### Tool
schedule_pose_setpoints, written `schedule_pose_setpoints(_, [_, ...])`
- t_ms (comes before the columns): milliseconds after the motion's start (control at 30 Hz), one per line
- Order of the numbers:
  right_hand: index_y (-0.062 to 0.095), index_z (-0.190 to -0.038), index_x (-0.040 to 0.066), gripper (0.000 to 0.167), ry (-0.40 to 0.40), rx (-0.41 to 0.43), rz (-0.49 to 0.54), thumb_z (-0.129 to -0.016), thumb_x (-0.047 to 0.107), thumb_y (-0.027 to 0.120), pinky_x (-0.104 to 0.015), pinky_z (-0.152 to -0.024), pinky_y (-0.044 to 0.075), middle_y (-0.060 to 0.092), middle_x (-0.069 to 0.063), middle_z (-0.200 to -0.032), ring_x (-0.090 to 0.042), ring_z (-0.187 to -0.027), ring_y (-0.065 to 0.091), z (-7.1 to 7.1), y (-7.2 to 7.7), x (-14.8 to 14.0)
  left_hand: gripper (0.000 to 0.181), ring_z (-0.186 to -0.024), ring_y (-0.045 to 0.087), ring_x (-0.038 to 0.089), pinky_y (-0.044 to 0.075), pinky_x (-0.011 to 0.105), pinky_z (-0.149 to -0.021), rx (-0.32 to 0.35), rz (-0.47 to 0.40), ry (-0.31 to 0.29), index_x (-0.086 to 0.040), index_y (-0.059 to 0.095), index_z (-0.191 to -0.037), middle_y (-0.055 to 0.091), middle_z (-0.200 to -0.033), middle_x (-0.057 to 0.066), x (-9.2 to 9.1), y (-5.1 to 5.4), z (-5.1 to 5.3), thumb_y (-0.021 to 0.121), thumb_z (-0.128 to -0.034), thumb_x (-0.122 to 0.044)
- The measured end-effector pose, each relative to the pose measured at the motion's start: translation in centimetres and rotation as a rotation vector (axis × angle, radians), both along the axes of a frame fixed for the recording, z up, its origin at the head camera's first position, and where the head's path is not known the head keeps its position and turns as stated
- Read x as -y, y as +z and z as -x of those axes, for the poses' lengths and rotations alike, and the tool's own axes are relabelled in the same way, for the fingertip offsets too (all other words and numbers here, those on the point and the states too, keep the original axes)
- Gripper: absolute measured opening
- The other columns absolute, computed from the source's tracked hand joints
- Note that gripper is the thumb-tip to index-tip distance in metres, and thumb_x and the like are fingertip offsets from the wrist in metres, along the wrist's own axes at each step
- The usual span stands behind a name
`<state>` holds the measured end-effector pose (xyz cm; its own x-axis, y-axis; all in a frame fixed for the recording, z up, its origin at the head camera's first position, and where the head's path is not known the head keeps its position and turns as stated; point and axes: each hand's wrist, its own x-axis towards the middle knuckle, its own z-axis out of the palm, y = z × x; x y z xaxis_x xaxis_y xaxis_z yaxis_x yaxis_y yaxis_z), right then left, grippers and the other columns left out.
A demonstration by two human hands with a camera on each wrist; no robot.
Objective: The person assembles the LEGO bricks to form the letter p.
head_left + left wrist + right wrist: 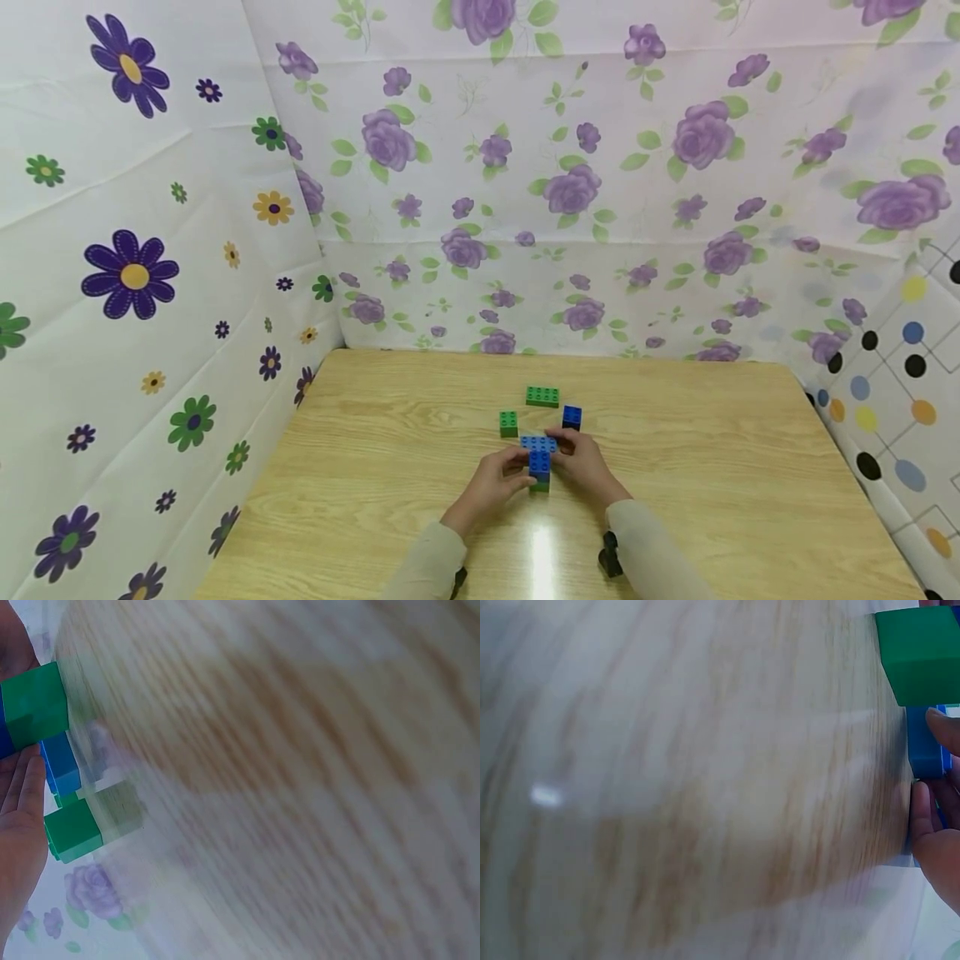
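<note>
In the head view, my left hand (487, 487) holds a small stack at its left side: a dark blue brick (539, 462) over a green brick (540, 487). Thumb and fingers lie around it. Just behind the stack, my right hand (587, 468) pinches a lighter blue longer brick (534, 442) at its right end. The right wrist view shows this blue brick (924, 746) low at the table, between thumb and fingers, with the stack's green brick (921, 656) nearer. Left fingers (30, 780) reach beside the blue brick (61, 765) in the left wrist view.
Farther back on the wooden table (375, 467) lie a long green brick (542, 397), a small green brick (508, 424) and a dark blue brick (572, 417). A dark object (611, 557) shows beside the right sleeve. Flowered cloth (465, 183) hangs behind the table.
</note>
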<state>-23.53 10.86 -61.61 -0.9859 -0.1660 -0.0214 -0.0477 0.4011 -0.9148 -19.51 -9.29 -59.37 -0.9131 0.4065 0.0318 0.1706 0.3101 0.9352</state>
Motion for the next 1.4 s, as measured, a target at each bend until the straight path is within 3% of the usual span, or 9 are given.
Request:
schedule_pose_setpoints(167, [0.065,-0.12,0.002,0.038,-0.001,-0.003,-0.003,-0.085,-0.01,0.066,-0.044,-0.091,0.053,0.061,-0.018,-0.122,-0.033,-0.112,0.059,0.1,-0.2,0.1,0.036,-0.113,0.06,0.021,0.049,0.029,-0.098,0.003,0.008,0.012,-0.006,0.06,-0.124,0.063,-0.121,0.007,-0.1,0.0,0.0,0.069,-0.0888,-0.009])
schedule_pose_setpoints(233, [0.065,-0.119,0.002,0.037,-0.002,-0.011,-0.003,-0.085,-0.011,0.066,-0.045,-0.092,0.053,0.062,-0.017,-0.121,-0.033,-0.112,0.059,0.1,-0.1,0.1,0.035,-0.113,0.059,0.025,0.049,0.033,-0.099,0.004,0.012,0.02,-0.003,0.06,-0.123,0.063,-0.121,0.011,-0.3,0.7,-0.3,0.068,-0.0891,-0.005])
schedule_pose_setpoints(367, [0.066,-0.118,0.001,0.036,-0.002,-0.028,-0.009,-0.084,-0.01,0.066,-0.047,-0.094,0.051,0.061,-0.018,-0.122,-0.034,-0.114,0.058,-0.1,0.2,0.0,0.036,-0.113,0.059,0.029,0.049,0.038,-0.099,0.015,0.018,0.035,-0.001,0.059,-0.124,0.062,-0.121,0.014,-0.5,1.1,-0.5,0.067,-0.089,-0.001])
schedule_pose_setpoints(600, [0.066,-0.117,0.001,0.033,-0.008,-0.075,-0.039,-0.084,-0.006,0.069,-0.044,-0.089,0.054,0.063,-0.018,-0.117,-0.033,-0.108,0.061,-0.6,0.7,-0.2,0.036,-0.112,0.06,0.022,0.05,0.033,-0.098,-0.004,-0.003,0.011,-0.006,0.06,-0.124,0.063,-0.12,0.008,0.0,0.1,0.0,0.069,-0.0886,-0.009])
schedule_pose_setpoints(967, [0.066,-0.117,0.005,0.035,-0.03,-0.041,0.015,-0.084,-0.003,0.071,-0.039,-0.088,0.055,0.061,-0.015,-0.12,-0.033,-0.107,0.062,-1.1,1.7,-1.2,0.034,-0.111,0.06,0.016,0.049,0.027,-0.098,-0.023,0.006,-0.006,-0.009,0.062,-0.121,0.064,-0.118,0.003,0.0,-0.1,0.1,0.07,-0.0885,-0.012])
schedule_pose_setpoints(1400, [0.065,-0.12,0.005,0.034,0.037,-0.029,0.052,-0.087,0.004,0.071,-0.036,-0.086,0.056,0.062,-0.014,-0.118,-0.031,-0.108,0.06,-1.1,3.3,-3.1,0.034,-0.109,0.061,0.018,0.05,0.03,-0.097,-0.002,0.013,0.011,-0.007,0.062,-0.121,0.064,-0.117,0.004,-0.1,-0.1,0.1,0.07,-0.0881,-0.01])
